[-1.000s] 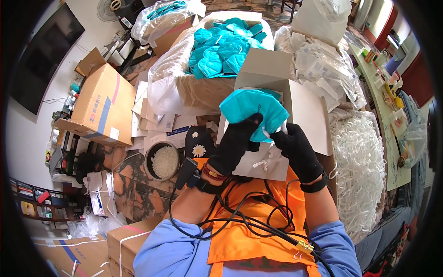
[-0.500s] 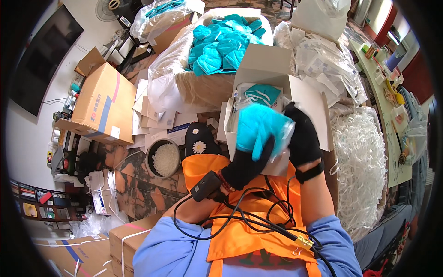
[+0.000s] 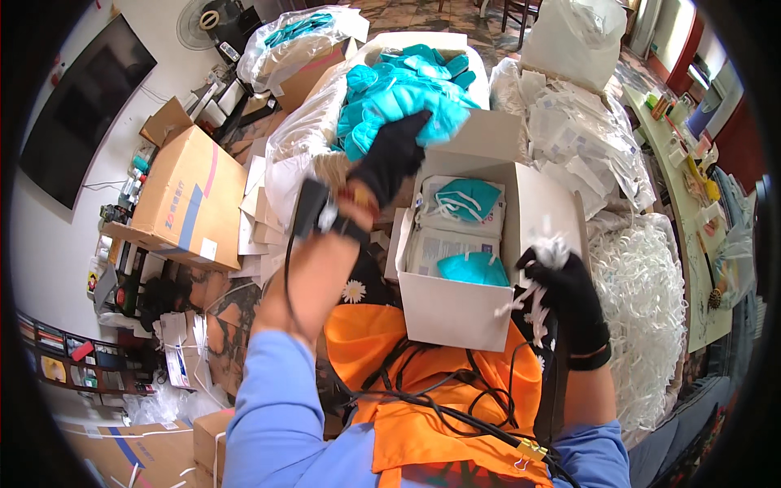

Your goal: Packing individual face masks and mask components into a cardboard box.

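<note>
My left hand (image 3: pixel 392 156), in a black glove, reaches over the pile of teal face masks (image 3: pixel 370 102) in the large plastic-lined box (image 3: pixel 281 159). Its fingers are closed on a teal face mask (image 3: pixel 446 122), smeared by motion, at the pile's near right side. Beside the open white carton (image 3: pixel 455 313), my right hand (image 3: pixel 573 301), also gloved in black, grips a bunch of white elastic straps (image 3: pixel 551 254) with loose ends dangling. Inside the carton, white packets (image 3: pixel 431 250) lie with one teal mask (image 3: pixel 469 199) at the back and another (image 3: pixel 473 269) at the front.
A bin of tangled white straps (image 3: pixel 639 325) stands to my right, with white packets in plastic (image 3: pixel 582 134) behind it. At left are a cardboard box (image 3: pixel 183 195) and a television (image 3: pixel 85 106). Black cables (image 3: pixel 439 398) cross my orange apron (image 3: pixel 358 337).
My left hand has moved forward from the carton to the mask pile. My right hand has let go of the clear wrapping and moved rightward and nearer, now holding white straps.
</note>
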{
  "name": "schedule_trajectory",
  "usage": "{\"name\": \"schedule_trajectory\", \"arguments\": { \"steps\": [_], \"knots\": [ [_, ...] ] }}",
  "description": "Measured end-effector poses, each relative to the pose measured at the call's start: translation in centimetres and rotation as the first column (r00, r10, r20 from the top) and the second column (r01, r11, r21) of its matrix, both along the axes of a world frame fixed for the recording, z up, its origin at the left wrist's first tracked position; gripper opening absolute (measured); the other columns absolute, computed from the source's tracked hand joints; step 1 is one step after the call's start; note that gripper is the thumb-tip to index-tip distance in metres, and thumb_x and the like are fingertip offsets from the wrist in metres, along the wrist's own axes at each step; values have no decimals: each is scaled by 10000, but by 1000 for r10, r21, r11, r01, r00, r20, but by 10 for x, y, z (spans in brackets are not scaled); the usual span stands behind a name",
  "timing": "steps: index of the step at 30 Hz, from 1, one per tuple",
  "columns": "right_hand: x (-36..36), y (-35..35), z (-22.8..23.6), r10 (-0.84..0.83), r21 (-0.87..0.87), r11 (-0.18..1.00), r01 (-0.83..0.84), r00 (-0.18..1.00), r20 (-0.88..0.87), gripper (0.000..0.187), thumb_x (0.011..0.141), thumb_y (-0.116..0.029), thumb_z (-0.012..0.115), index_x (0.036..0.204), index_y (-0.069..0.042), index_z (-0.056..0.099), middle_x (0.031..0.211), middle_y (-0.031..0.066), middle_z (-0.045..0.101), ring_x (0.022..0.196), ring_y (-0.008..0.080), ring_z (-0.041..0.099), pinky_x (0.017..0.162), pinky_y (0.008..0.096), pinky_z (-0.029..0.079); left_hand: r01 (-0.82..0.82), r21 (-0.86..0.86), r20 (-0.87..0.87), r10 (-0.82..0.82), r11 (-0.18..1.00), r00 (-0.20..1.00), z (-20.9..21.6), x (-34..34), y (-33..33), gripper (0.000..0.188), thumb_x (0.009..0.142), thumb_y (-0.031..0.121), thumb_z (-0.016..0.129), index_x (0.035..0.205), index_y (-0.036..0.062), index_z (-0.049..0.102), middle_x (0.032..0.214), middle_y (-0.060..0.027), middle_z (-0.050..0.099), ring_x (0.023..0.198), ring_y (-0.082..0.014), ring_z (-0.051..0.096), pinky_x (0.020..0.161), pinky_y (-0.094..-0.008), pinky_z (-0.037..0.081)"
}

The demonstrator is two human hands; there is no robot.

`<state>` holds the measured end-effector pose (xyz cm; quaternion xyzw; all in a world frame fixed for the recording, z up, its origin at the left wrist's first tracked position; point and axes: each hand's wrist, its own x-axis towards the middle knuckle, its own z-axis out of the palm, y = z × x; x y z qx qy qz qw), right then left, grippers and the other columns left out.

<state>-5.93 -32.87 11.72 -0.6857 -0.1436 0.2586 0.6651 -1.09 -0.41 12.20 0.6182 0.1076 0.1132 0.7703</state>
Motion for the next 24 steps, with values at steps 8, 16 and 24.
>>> {"name": "schedule_trajectory", "arguments": {
  "steps": [8,16,24],
  "knots": [
    [-11,35,33,70,-61,996,-66,995,69,218,931,-256,535,921,-71,650,759,-24,556,643,62,503,567,220,400,242,-423,64,-237,874,969,-14,81,35,839,827,555,647,1319,-63,366,1233,-240,543,1067,-333,593,936,-435,496],
    [17,39,25,54,447,893,59,970,-237,286,980,-224,505,1118,4,607,1001,53,647,929,118,615,805,260,485,701,-190,202,-671,688,713,-108,-53,-106,495,1015,275,389,1420,-3,327,1400,-127,443,1268,-222,461,1046,-341,402],
    [26,20,21,48,483,875,41,984,-170,265,973,-237,542,1094,-17,626,939,5,625,790,60,574,640,190,435,643,-226,-62,-669,732,740,-38,-122,-122,425,956,190,533,1340,22,460,1148,-46,591,1017,-130,589,880,-269,488]
  ]
}}
